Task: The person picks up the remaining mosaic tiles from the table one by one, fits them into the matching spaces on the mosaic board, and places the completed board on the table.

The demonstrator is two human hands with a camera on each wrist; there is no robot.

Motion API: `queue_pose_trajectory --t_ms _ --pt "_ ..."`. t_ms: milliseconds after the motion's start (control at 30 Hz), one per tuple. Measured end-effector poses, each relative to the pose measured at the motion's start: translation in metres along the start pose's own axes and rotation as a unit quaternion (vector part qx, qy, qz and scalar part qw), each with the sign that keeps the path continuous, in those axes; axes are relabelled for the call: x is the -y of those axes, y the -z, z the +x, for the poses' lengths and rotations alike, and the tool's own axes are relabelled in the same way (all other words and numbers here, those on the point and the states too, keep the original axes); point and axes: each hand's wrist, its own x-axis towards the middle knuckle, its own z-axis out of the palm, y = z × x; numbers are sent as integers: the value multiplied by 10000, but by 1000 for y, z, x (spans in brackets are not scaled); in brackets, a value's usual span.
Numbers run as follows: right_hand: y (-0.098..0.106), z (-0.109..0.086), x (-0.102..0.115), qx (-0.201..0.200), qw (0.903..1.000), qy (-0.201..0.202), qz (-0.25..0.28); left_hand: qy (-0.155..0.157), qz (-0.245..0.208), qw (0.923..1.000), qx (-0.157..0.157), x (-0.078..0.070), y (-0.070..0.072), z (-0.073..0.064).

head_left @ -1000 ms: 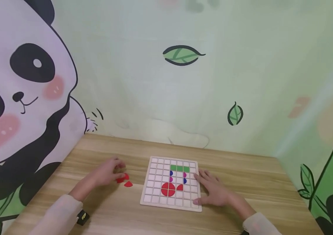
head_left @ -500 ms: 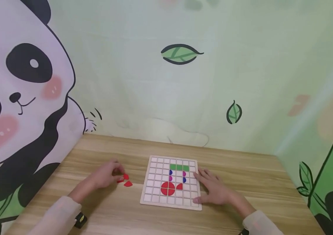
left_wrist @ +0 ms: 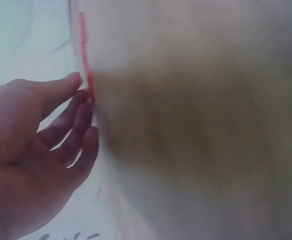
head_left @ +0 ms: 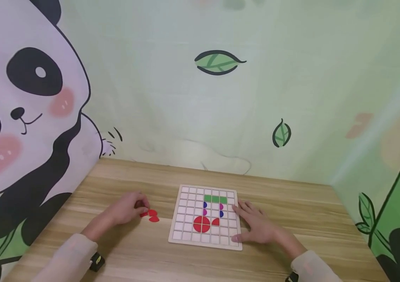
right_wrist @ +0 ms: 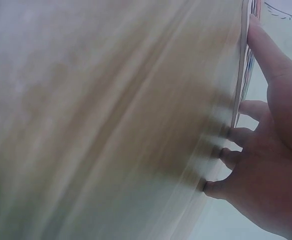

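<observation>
Three loose red pieces (head_left: 154, 219) lie on the wooden table (head_left: 143, 250) to the left of the white gridded board (head_left: 223, 237), and the small change of the last second is all at this pile. The upper piece, set slightly apart from the lower one half a second ago, now touches or nearly touches it, while the left hand (head_left: 128, 207) has brought thumb and index finger closer together at the leftmost piece. Whether those fingertips pinch it or merely touch it I cannot tell; the left wrist view shows red right at the index tip, but too blurred to settle it. The right hand (head_left: 257, 226) keeps its place with fingers spread, resting along the board's right edge and gripping nothing. On the board the pattern matches the earlier frames: green squares (head_left: 215, 199), blue and purple half-rounds (head_left: 205, 212), a full red disc (head_left: 205, 228) and a single red quarter (head_left: 216, 222). So no piece has been added; I judge this as handling at the pile, with the board steadied.
</observation>
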Motion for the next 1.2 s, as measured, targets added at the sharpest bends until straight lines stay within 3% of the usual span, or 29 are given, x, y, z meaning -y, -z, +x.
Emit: queue_pose_trajectory --t_ms 267,433,933,1067,1200 --pt "-1 1 -2 21 10000 10 -27 32 37 9993 357 -10 5 7" --pt "-1 3 -3 -25 10000 56 -53 -31 253 9990 360 -10 -1 9" --pt "-1 -1 -1 18 10000 69 32 1 -52 9996 269 -14 -8 10" --pt "-2 -1 -2 18 10000 71 2 163 -133 9996 169 -22 -8 17" --pt "-1 0 -2 -3 10000 33 34 140 -196 9995 194 -40 -8 28"
